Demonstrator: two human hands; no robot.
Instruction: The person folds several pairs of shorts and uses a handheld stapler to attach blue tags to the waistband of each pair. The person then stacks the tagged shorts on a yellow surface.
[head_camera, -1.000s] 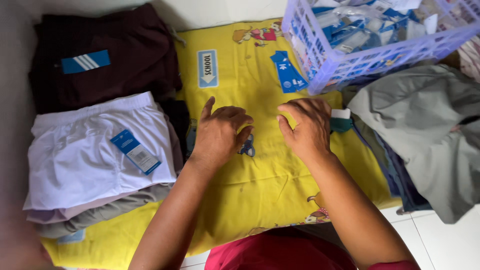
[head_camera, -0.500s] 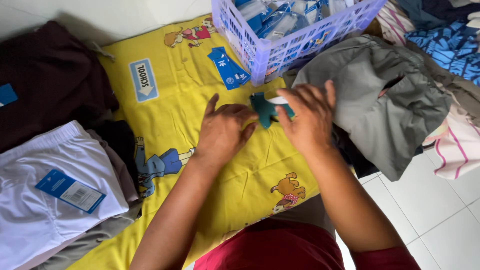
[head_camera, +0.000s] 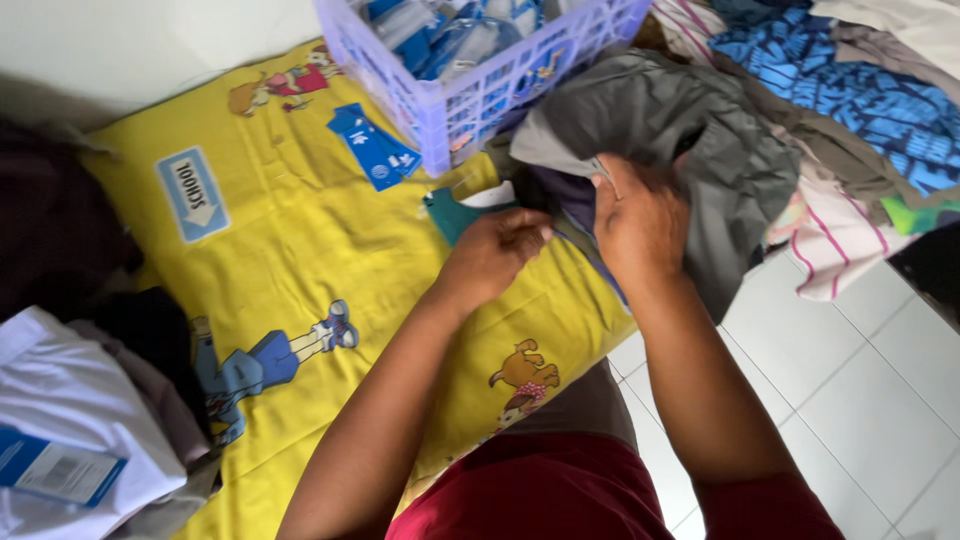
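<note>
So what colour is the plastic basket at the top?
Pale purple, lilac: the basket shows best in the head view, its only view.

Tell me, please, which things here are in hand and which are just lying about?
In hand: left hand, right hand, grey garment, teal piece.
Lying about: lilac basket, blue tags, yellow cartoon cloth, white folded garment, blue patterned cloth.

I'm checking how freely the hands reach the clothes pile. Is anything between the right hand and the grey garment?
Nothing visible: the right hand is already on the grey garment, gripping its edge beside the lilac basket.
</note>
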